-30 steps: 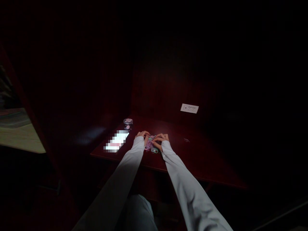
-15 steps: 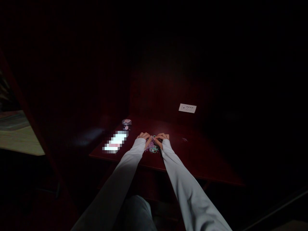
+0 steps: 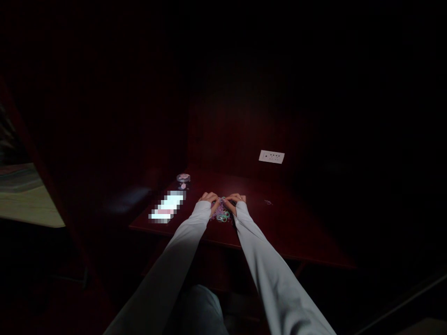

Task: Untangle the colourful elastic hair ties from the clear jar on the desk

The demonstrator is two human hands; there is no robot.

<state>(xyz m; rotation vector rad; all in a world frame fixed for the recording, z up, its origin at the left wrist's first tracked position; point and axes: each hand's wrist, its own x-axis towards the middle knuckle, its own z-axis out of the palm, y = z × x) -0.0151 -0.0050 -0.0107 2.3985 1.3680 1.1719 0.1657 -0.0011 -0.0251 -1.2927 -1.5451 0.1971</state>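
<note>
A small heap of thin loops, purple and green, looking like small elastic bands (image 3: 222,217), lies near the front of the dark red desk (image 3: 279,232). Over its left side, my left hand (image 3: 208,198) is closed, thumb and fingers pinched on the bands. From the right, my right hand (image 3: 236,200) pinches at the same heap, its fingertips close to those of the left. Purple loops show between the two hands. The exact bands in each pinch are too small to make out, and part of the heap is hidden by the fingers.
A lit phone-like screen (image 3: 168,207), pixelated, lies at the desk's left. Behind it stands a small clear round jar (image 3: 183,181). A few thin strands (image 3: 268,202) lie to the right. A white socket plate (image 3: 271,157) is on the back wall. Dark panels enclose the desk.
The hands stay over the heap with only slight finger movement. A little more of the purple loops shows between the fingertips. The view has shifted very slightly.
</note>
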